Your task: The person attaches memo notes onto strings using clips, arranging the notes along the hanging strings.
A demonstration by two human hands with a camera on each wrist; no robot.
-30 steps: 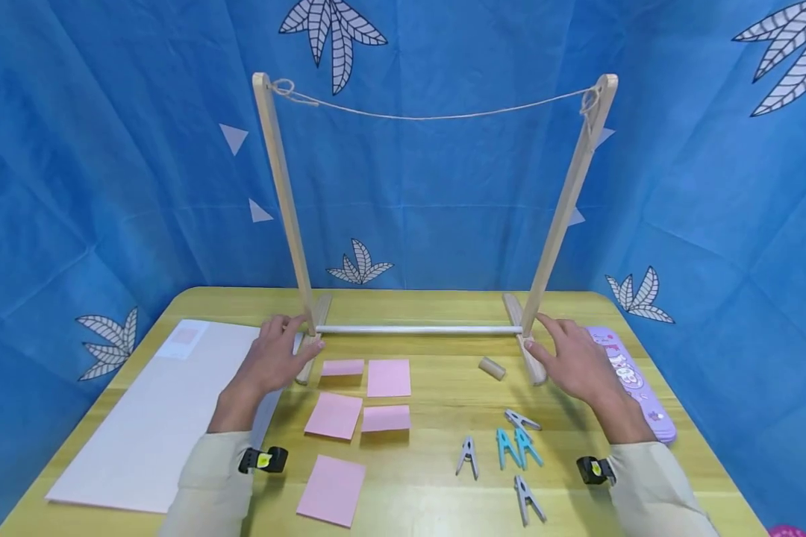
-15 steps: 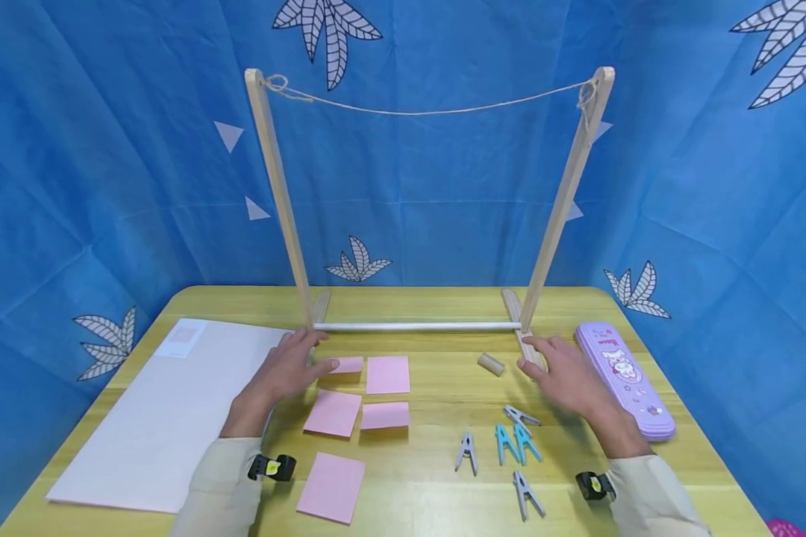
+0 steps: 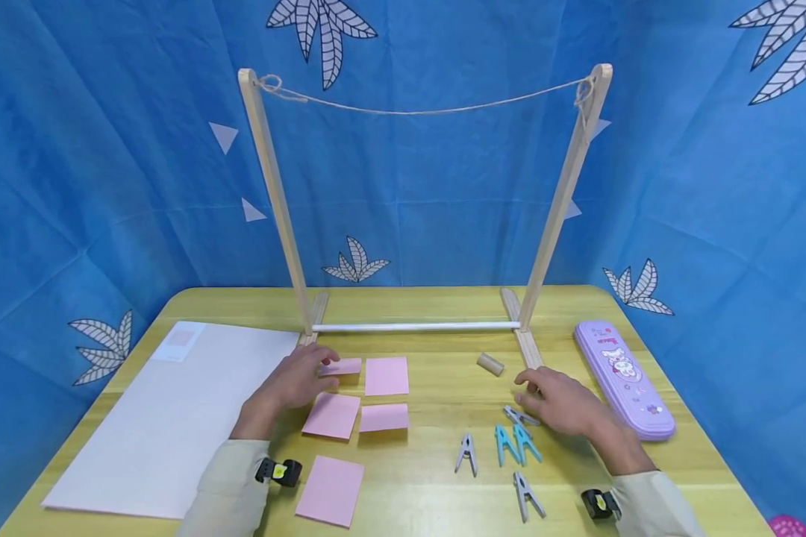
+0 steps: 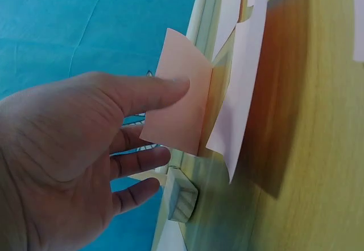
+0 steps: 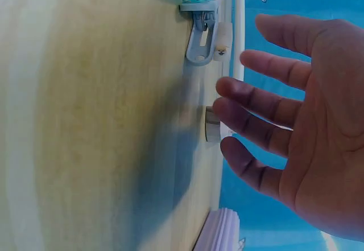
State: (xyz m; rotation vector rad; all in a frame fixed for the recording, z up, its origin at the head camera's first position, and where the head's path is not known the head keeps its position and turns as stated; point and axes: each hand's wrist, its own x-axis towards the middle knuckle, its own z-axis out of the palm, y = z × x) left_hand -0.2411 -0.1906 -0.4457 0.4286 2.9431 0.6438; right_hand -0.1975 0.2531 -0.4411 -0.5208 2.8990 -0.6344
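Note:
My left hand [image 3: 297,379] is at the far-left pink sticky note [image 3: 346,366], whose free edge stands up. In the left wrist view the thumb passes in front of that note [image 4: 183,57], while the index finger is mostly hidden behind it; the other fingers are loosely bent. Several more pink sticky notes [image 3: 386,376] lie close by. Relaxed fingers and thumb apart, my right hand [image 3: 560,403] hovers over the table beside a grey clothespin [image 3: 522,416] and holds nothing. In the right wrist view a grey clothespin [image 5: 202,37] shows beyond the fingertips.
Behind the notes stands a wooden frame [image 3: 556,216] with a sagging string [image 3: 410,112] and a white crossbar [image 3: 416,327]. Grey and turquoise clothespins [image 3: 504,444], a short cylinder [image 3: 490,364] and a purple pencil case [image 3: 625,380] lie rightward. White sheets [image 3: 175,418] cover the left.
Both hands have left the feet of the wooden frame. The left hand has moved right and nearer, to the far-left note; the right hand has moved toward me, near the clothespins.

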